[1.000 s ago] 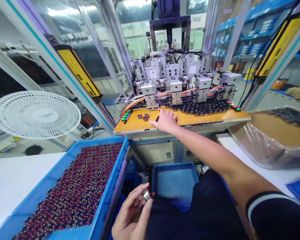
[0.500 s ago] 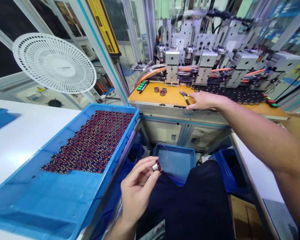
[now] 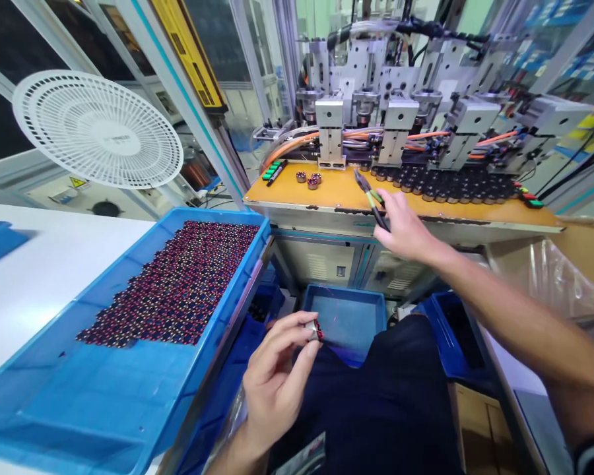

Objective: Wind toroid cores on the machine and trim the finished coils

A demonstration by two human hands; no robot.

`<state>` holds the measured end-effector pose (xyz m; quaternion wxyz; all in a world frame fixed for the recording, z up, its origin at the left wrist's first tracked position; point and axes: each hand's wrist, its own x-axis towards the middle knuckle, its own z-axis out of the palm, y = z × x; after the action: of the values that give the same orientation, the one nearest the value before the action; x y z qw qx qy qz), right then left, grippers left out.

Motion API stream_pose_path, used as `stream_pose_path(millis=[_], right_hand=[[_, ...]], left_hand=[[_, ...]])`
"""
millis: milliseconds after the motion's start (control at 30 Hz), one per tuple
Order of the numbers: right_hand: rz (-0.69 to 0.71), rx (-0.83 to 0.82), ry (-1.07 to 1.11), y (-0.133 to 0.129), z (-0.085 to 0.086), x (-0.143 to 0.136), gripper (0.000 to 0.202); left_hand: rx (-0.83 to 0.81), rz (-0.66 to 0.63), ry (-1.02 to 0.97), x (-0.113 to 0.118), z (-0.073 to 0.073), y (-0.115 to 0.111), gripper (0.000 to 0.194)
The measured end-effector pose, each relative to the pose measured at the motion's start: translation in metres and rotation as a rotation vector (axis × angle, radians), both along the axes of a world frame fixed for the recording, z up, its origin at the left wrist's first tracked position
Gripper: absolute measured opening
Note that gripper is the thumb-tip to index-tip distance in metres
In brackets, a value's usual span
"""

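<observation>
Between the thumb and fingers of my left hand (image 3: pixel 280 373) is a small motor stator (image 3: pixel 315 330), a metal ring with red and black windings on its right side. It is held above my lap. My right hand (image 3: pixel 403 227) grips pliers (image 3: pixel 372 199) with green and black handles, their jaws pointing up and left over the front edge of the orange worktop (image 3: pixel 277 192). To the left of the pliers, a few loose stators (image 3: pixel 313 181) sit on the worktop. Many dark stators (image 3: pixel 450 183) stand packed together behind my right hand.
A large blue tray (image 3: pixel 89 396) at the left holds rows of red-and-black stators (image 3: pixel 173 284). Below the worktop is a smaller blue bin (image 3: pixel 351 323). Machine heads (image 3: pixel 400 125) line the worktop's rear. A white fan (image 3: pixel 99 128) stands at upper left. A marker (image 3: pixel 277 173) lies on the worktop.
My right hand has lifted the pliers off the worktop and drawn them toward me. My left hand still holds the stator, turned slightly. The view has shifted a little.
</observation>
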<state>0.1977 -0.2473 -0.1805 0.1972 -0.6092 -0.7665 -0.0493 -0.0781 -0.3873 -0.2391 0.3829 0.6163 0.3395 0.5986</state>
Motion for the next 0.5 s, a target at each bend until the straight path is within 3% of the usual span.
stream_pose_path(millis=[100, 200, 267, 400, 500], right_hand=[[0.194, -0.088, 0.593, -0.057, -0.017, -0.022, 0.035], [0.376, -0.444, 1.017, -0.120, -0.037, -0.045, 0.013], [0.436, -0.637, 1.172, -0.151, -0.047, -0.059, 0.016], [0.566, -0.733, 1.457, -0.172, -0.053, -0.075, 0.036], [0.651, -0.689, 1.461, -0.165, -0.046, -0.075, 0.041]], left_hand=[[0.047, 0.028, 0.088, -0.004, -0.002, 0.001, 0.030], [0.041, 0.057, 0.100, -0.006, -0.003, 0.003, 0.032], [0.024, 0.058, 0.103, -0.003, -0.004, 0.006, 0.032], [0.007, 0.049, 0.099, 0.005, -0.005, 0.009, 0.033], [0.024, 0.042, 0.113, 0.010, -0.005, 0.009, 0.035]])
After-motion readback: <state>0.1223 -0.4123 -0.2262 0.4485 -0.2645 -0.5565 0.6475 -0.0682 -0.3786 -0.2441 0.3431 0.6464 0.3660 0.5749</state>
